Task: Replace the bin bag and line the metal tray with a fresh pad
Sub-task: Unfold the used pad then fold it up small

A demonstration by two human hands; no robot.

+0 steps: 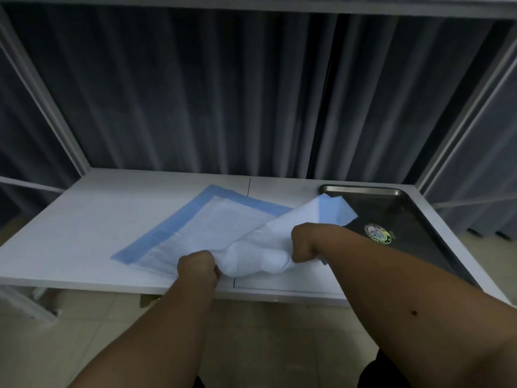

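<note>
So on the left half of the white table the absorbent pad is partly spread — white quilted middle, blue border, with its far-left corner flat and pointing toward the table's back edge. The near-right part is still bunched up and lifted off the surface.

The left hand is at the front edge of the table, fingers curled tight around a gathered bit of the pad's near edge. Just right of it, the right hand is clenched on the other end of the bunch, wrist turned in, with the folded blue-and-white flap fanning up past its knuckles.

That flap's tip already overhangs the near-left rim of the metal tray, which sits at the table's right end, its long axis running from the back edge down toward the front-right corner. A round sticker is on the tray floor, and the floor looks bare otherwise.

My read: everything depends on the tray lying to the right of both hands — the right hand is clearly the nearer one, so the pad has to travel rightward and rotate to match the tray's length. No bin or bag in view, so can't say anything on that part.
</note>
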